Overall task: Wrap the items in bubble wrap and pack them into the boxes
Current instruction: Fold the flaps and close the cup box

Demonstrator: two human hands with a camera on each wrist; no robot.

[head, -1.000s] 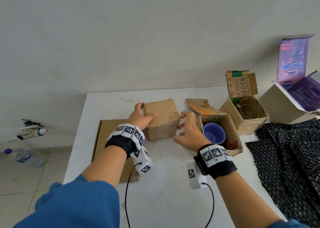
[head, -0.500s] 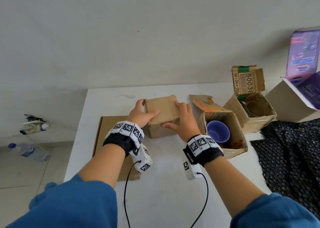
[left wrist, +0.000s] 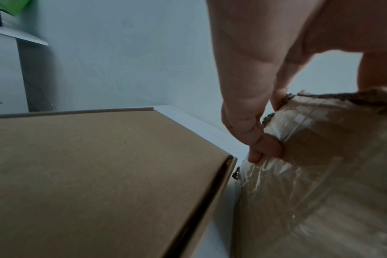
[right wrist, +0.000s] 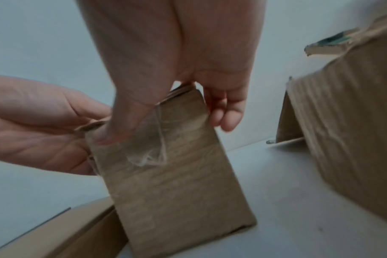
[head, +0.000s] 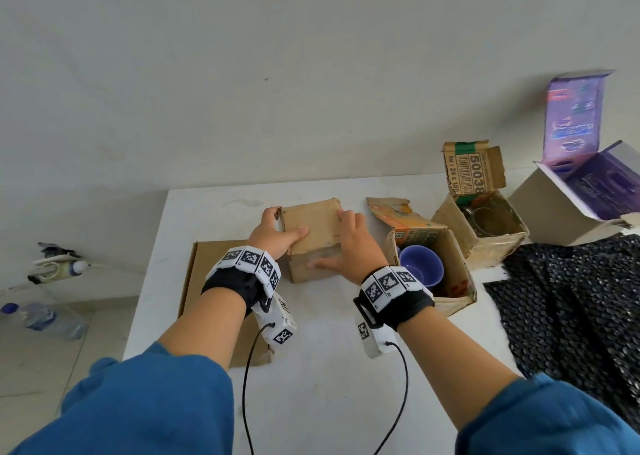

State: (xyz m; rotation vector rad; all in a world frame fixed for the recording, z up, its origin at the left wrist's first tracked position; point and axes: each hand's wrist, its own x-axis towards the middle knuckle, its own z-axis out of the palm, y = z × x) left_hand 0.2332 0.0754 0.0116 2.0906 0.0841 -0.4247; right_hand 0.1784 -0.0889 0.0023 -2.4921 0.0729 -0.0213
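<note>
A small closed cardboard box (head: pixel 311 227) with clear tape on its sides stands mid-table. My left hand (head: pixel 277 238) grips its left side, thumb on the lid; in the left wrist view the fingers (left wrist: pixel 263 148) curl against the taped wall (left wrist: pixel 320 174). My right hand (head: pixel 351 245) holds the right side, with the thumb (right wrist: pixel 119 129) pressed on the box's front face (right wrist: pixel 177 183) and the fingers over the far edge. To the right, a blue cup (head: pixel 420 271) sits in an open carton (head: pixel 453 274). Black bubble wrap (head: pixel 571 302) lies at the right.
A flat cardboard sheet (head: pixel 211 281) lies under my left wrist at the table's left edge. Behind the cup's carton stands another open carton (head: pixel 485 243) with a glass item inside, and a purple-lined box (head: pixel 561 208) is at the far right. A bottle (head: pixel 45 321) lies on the floor.
My right hand has come over from beside the cup's carton and taken hold of the small box's right side. The left hand has kept its grip.
</note>
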